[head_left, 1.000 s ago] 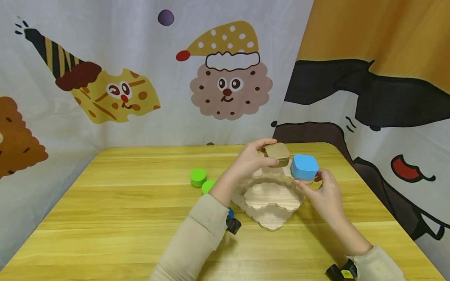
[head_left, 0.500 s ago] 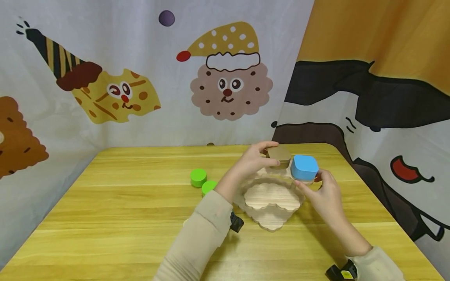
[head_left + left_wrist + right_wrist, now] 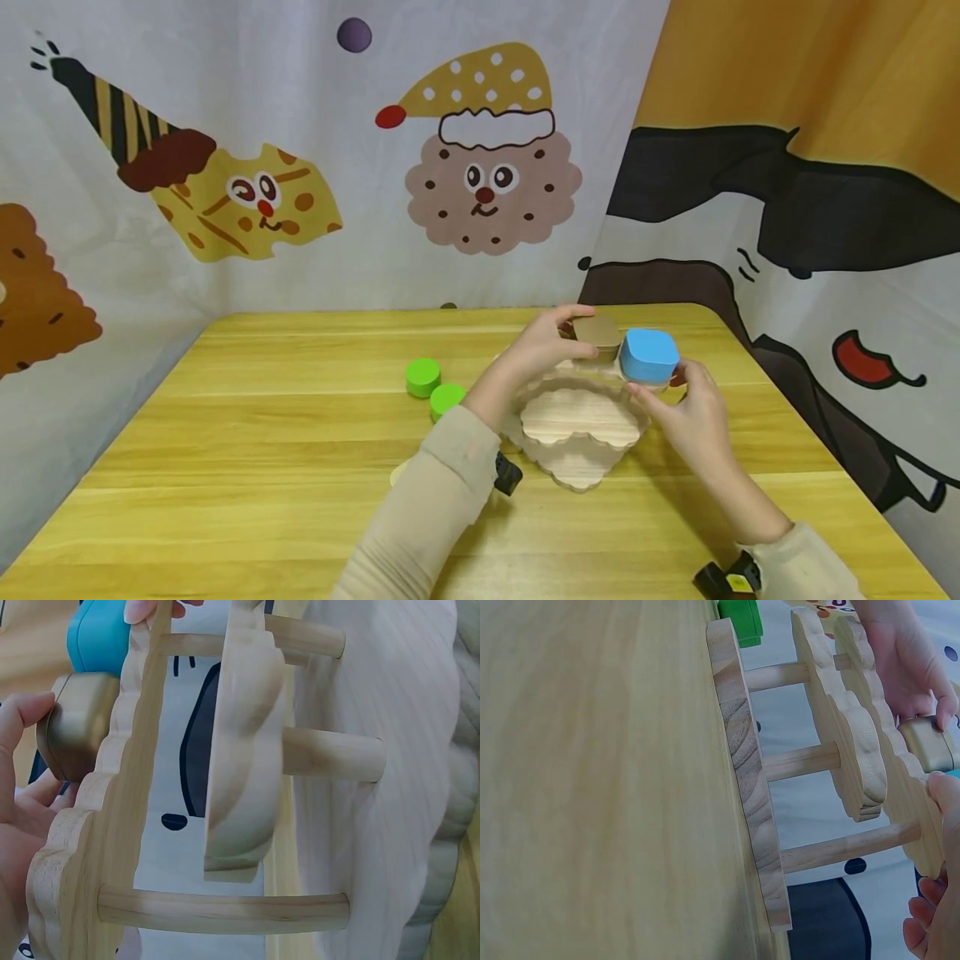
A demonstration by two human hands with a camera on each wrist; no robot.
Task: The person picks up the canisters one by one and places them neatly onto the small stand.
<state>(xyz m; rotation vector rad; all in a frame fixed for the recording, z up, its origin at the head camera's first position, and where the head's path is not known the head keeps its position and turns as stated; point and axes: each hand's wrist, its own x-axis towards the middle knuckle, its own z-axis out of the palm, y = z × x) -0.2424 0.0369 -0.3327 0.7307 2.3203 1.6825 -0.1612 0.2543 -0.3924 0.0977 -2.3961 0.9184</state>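
Observation:
A tiered wooden stand (image 3: 581, 417) with scalloped shelves joined by round pegs stands right of the table's middle. My left hand (image 3: 540, 346) holds a gold-brown rounded-square box (image 3: 597, 332) between thumb and fingers at the top shelf (image 3: 112, 787); the left wrist view shows its base against that shelf. Close beside it sits a blue rounded-square box (image 3: 649, 354) on the same shelf. My right hand (image 3: 693, 412) grips the shelf's right corner just below the blue box, thumb on the near edge and fingers round the far side. Those fingers are partly hidden.
Two green round blocks (image 3: 423, 377) lie on the table (image 3: 247, 467) left of the stand. A pale yellow piece (image 3: 400, 472) shows partly behind my left sleeve (image 3: 431, 492). A printed curtain (image 3: 300, 100) hangs behind the table's far edge.
My left hand has moved slightly right and down with the gold-brown box, towards the blue box. The pale yellow piece has come into sight beside the sleeve. My right hand stays in place.

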